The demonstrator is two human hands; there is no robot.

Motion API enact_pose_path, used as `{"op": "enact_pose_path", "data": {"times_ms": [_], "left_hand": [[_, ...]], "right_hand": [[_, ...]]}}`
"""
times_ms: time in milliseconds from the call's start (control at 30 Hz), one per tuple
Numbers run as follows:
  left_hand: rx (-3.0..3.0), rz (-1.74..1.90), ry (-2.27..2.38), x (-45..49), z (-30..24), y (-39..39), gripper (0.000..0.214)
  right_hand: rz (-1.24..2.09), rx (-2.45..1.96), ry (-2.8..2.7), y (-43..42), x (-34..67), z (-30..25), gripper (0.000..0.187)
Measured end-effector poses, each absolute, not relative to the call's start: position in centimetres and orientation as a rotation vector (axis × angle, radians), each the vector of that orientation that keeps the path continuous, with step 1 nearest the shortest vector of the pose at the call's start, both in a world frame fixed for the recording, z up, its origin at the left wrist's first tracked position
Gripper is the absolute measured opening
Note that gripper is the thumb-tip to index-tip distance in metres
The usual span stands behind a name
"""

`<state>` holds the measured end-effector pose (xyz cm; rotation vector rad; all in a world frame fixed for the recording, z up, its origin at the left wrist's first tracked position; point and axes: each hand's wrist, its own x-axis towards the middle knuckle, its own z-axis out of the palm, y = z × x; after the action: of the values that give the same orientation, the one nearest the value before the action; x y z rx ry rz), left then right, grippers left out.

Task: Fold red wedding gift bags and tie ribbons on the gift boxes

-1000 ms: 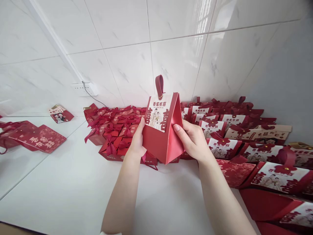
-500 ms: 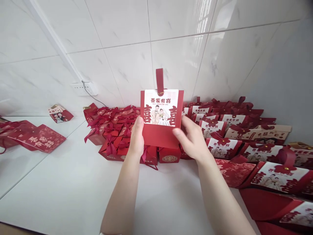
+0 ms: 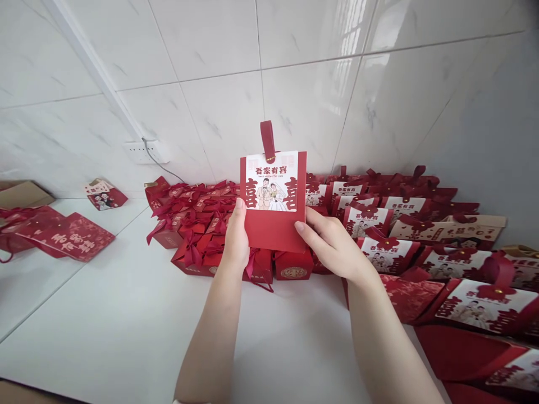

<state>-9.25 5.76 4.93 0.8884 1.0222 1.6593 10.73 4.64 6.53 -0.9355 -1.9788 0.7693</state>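
Note:
Between my two hands, above the table, is a red gift box (image 3: 275, 229) with a white printed panel of a bride and groom and a red ribbon loop on top. My left hand (image 3: 236, 237) grips its left edge, thumb on the front. On the right side, my right hand (image 3: 330, 238) holds the lower edge, thumb in front and fingers behind. Behind and below it stand red boxes with ribbon bows (image 3: 221, 264), partly covered by the held box and my hands.
Rows of similar red gift boxes (image 3: 484, 306) fill the right side. At the left lie red boxes with lettering (image 3: 80, 238) and a small cream-and-red box (image 3: 105, 194). A power strip (image 3: 146, 152) with a cable is fixed to the tiled wall (image 3: 219, 39). The white table (image 3: 126, 325) runs along that wall.
The held gift box has turned slightly and shifted a little left. My right hand has moved with it, its fingers now closer along the lower right edge.

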Motion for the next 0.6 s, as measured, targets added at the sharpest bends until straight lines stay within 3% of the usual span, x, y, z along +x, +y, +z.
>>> {"op": "enact_pose_path", "data": {"times_ms": [467, 600], "left_hand": [[0.892, 1.659, 0.999, -8.9, 5.2, 5.9, 0.058], [0.897, 1.706, 0.954, -8.5, 4.9, 5.9, 0.059]], "right_hand": [[0.909, -0.840, -1.748, 5.7, 10.4, 5.5, 0.042], [0.806, -0.807, -1.455, 6.4, 9.5, 4.8, 0.029]]}}
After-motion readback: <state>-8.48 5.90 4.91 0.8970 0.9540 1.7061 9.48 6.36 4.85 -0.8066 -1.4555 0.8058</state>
